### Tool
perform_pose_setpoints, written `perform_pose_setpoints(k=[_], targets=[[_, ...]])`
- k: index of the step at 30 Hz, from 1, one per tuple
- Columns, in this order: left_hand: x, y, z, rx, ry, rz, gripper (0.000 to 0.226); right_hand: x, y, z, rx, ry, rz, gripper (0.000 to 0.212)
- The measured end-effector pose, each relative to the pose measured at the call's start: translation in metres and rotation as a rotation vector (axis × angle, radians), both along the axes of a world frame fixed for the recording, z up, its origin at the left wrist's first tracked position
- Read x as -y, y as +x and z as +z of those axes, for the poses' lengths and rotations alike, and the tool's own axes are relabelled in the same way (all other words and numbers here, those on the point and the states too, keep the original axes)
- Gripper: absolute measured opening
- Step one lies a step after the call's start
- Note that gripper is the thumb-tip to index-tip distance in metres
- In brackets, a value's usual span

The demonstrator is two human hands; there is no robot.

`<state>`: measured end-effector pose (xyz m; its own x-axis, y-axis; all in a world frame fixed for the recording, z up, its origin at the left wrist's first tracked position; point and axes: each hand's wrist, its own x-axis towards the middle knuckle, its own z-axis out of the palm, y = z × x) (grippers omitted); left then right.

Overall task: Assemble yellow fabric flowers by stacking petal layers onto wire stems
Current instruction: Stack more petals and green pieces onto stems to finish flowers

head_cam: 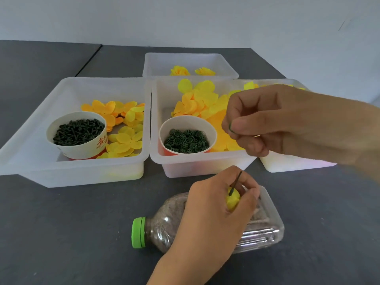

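While a small green plastic ring (230, 127) is pinched between thumb and forefinger of the right hand (273, 122), a thin dark wire stem (236, 183) with a yellow fabric petal layer (233, 199) already on it is gripped in the curled fingers of the left hand (216, 208). Both are held near the front of the scene, the ring above the right translucent plastic bin (160, 112), the stem over a clear plastic bottle with a green cap (265, 227) lying on its side on the dark grey table (61, 223). A miss is judged the main risk: the ring is tiny and the wire tip thin, so a slight tilt of either could let the ring slip and drop among the loose yellow petals (197, 99) or onto the table. Open room is left between the hands; the bin's near rim lies close beneath the right hand, and the white paper cup of green rings (209, 126) stands just left of it, so a low sweep could catch either
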<state>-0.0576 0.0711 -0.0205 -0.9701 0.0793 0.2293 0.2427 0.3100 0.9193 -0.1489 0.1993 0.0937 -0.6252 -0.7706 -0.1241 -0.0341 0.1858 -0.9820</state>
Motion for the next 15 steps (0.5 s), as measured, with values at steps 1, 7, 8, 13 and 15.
perform_pose_setpoints(k=[1,7,8,13,15], targets=[[0.0,0.0,0.0,-0.006,0.005,0.003,0.006,-0.003,0.006,0.003,0.014,0.0,0.013,0.014],[-0.002,0.002,-0.001,-0.056,0.022,0.019,0.017,-0.009,0.027,0.009,0.213,-0.053,0.086,0.008],[-0.002,0.001,-0.001,-0.063,0.021,0.019,0.022,-0.009,0.028,0.007,0.215,-0.045,0.082,0.009],[-0.001,0.001,-0.002,-0.104,-0.042,0.038,0.025,-0.006,0.033,-0.003,0.182,0.048,0.052,0.013],[-0.002,0.001,-0.004,-0.105,-0.045,0.032,0.025,-0.005,0.035,-0.007,0.187,0.064,0.046,0.015]])
